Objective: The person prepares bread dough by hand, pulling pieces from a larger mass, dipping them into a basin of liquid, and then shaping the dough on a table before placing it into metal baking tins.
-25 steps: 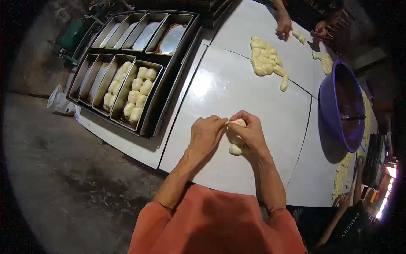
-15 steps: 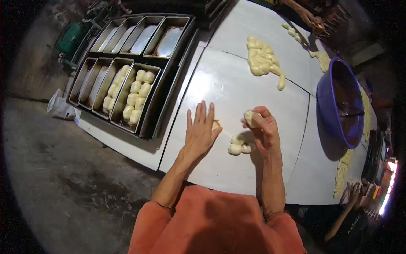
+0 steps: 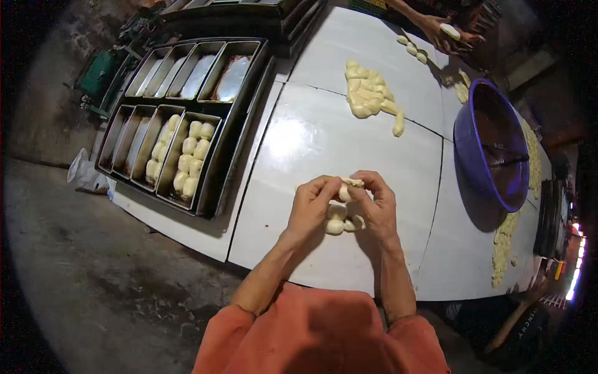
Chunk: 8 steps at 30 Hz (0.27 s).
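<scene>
Above the white table (image 3: 293, 174), my left hand (image 3: 313, 204) and my right hand (image 3: 377, 202) meet, fingertips pinched round one piece of pale dough (image 3: 344, 192). Part of that piece is hidden behind the fingers. Just below it on the tabletop sits a small cluster of dough balls (image 3: 334, 227), partly covered by my hands. Beyond my hands lies a larger heap of cut dough pieces (image 3: 367, 93). To the left, a black rack of loaf pans (image 3: 215, 168) has two pans filled with rows of dough balls (image 3: 191, 156); its other pans hold no dough.
A purple basin (image 3: 462, 134) stands on the table at right, with dough strips (image 3: 503, 246) beside it. At the far right corner another person's hands (image 3: 439, 31) handle dough near several small pieces (image 3: 411, 48). More dark pans (image 3: 293, 28) are stacked behind the rack.
My left hand has risen from lying flat over dough on the table and joined my right hand at the dough piece. The whole view has shifted slightly.
</scene>
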{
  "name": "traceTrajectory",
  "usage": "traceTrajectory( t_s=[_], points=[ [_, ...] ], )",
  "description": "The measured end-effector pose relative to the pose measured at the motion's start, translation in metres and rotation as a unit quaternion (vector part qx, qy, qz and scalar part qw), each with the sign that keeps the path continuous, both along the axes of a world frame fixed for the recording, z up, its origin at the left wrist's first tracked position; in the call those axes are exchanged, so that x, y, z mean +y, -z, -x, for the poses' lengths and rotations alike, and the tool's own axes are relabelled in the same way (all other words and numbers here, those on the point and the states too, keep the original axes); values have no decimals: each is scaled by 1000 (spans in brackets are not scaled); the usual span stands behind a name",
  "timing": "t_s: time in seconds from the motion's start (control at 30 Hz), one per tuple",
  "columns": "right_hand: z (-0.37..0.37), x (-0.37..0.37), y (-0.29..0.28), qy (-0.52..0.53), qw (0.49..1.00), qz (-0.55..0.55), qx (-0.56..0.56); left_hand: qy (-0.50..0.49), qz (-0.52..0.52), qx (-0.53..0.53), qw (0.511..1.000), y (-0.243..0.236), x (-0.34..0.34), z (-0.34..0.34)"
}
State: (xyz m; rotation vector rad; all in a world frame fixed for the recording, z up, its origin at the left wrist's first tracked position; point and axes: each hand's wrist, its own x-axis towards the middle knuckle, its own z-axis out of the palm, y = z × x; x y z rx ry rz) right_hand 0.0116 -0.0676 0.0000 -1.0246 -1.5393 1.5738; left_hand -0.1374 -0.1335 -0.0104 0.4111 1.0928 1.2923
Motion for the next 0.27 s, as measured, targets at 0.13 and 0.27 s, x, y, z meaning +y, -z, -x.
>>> traceTrajectory(
  t_s=[0.13,0.27],
  points=[
    [2,-7,-17,101,991,75,36,-132,-142,248,949,0,19,-23],
    [-10,0,-18,47,942,205,261,-123,-318,247,907,3,40,-42]
  ],
)
